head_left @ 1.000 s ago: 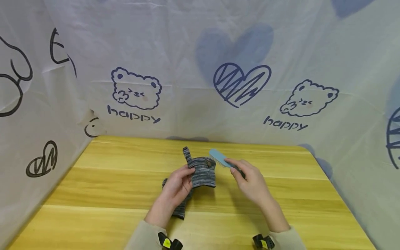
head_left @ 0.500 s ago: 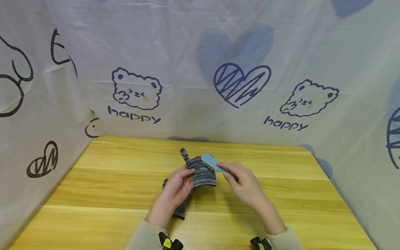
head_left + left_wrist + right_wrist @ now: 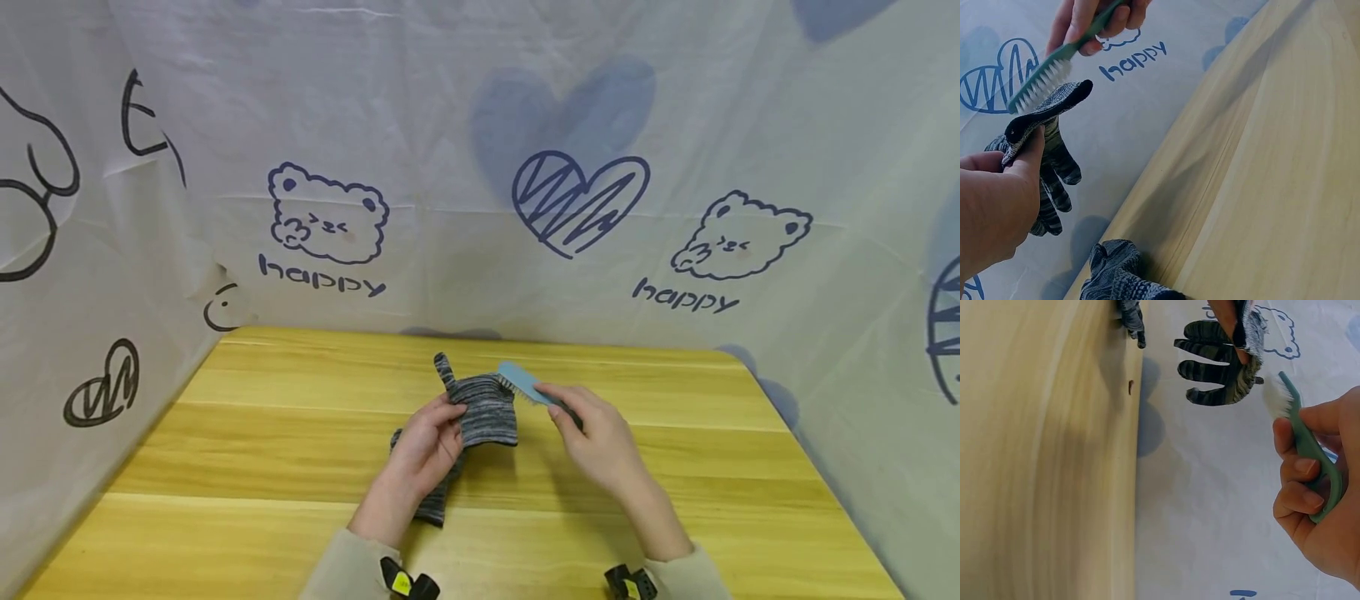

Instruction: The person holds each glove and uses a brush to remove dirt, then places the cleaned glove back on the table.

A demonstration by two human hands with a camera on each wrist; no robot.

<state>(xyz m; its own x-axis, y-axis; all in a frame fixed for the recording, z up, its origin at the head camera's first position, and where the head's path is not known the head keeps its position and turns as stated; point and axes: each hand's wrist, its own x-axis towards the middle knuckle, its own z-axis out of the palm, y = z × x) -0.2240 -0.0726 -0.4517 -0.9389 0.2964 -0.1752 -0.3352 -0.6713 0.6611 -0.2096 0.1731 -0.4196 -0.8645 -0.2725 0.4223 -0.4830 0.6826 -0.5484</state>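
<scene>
A grey-and-black striped knit glove hangs above the table, pinched at its left side by my left hand. In the right wrist view the fingers of this glove spread out loosely. My right hand grips the handle of a blue-green brush. The white bristles of the brush face the glove's knit side in the left wrist view, at or very near its surface. Under my left forearm a second striped glove lies on the table, partly hidden by the hand.
The wooden table stretches out beneath both hands. Behind it hangs a pale cloth with drawn bears, hearts and "happy" lettering. Its left side comes down along the table's left edge.
The brush has swept left across the upper part of the held glove, then come back to the right towards its right edge. My left hand has stayed nearly still.
</scene>
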